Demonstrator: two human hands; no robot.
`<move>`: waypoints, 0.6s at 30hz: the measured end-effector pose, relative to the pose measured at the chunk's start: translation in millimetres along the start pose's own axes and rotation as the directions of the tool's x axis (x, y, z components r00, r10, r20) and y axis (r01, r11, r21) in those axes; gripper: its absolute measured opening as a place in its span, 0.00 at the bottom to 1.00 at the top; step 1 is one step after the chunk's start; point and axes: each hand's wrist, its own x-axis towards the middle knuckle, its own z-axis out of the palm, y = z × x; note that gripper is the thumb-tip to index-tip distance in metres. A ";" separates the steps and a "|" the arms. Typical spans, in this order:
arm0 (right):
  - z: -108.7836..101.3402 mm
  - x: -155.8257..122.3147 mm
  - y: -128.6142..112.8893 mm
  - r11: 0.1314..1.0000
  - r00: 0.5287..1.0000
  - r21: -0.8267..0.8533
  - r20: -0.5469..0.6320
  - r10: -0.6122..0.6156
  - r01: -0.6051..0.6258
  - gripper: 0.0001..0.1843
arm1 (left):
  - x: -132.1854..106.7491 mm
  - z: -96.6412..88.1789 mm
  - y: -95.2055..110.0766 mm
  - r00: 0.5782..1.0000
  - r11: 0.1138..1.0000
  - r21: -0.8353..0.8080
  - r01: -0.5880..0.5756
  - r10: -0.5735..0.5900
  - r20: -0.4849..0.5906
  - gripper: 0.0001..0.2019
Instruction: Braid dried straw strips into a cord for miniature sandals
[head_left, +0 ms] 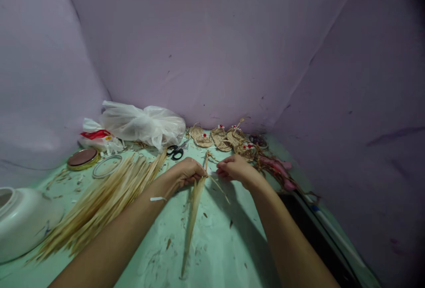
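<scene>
My left hand (188, 172) is closed in a pinch on a pale dried-leaf strip (192, 223), whose wide tail hangs down toward the front of the table. Above the fingers a thin twisted cord (207, 158) sticks up and bends toward the right. Just right of it, my right hand (236, 170) has its fingers pressed together; whatever they grip is too small to make out. A loose thin end (221, 190) slants down between both hands. Black-handled scissors (175, 152) lie behind my left hand. Beyond my right hand sit several small woven straw slippers (219, 139) with red beads.
At left lies a large bundle of dried straw strips (109, 199), near a white pot (23, 226), a round tin (83, 158) and a clear ring (106, 166). Plastic bags (142, 124) rest against the back wall. On the right are a pink item (277, 168) and a dark tray (308, 226).
</scene>
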 end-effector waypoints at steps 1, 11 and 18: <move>4.2 0.2 1.2 0.996 0.995 0.081 0.089 0.035 -0.042 0.06 | 0.1 0.4 -0.8 1.000 1.000 -0.004 -0.010 0.011 0.006 0.08; 26.1 5.2 11.1 0.999 0.982 0.027 0.182 -0.046 0.041 0.09 | -0.6 4.1 -1.5 0.997 0.994 0.087 -0.073 0.076 -0.032 0.03; -5.9 -5.0 0.4 0.781 0.928 -0.607 -0.189 -0.322 0.147 0.05 | 11.2 19.2 -13.6 0.981 0.989 0.136 -0.057 0.081 -0.179 0.07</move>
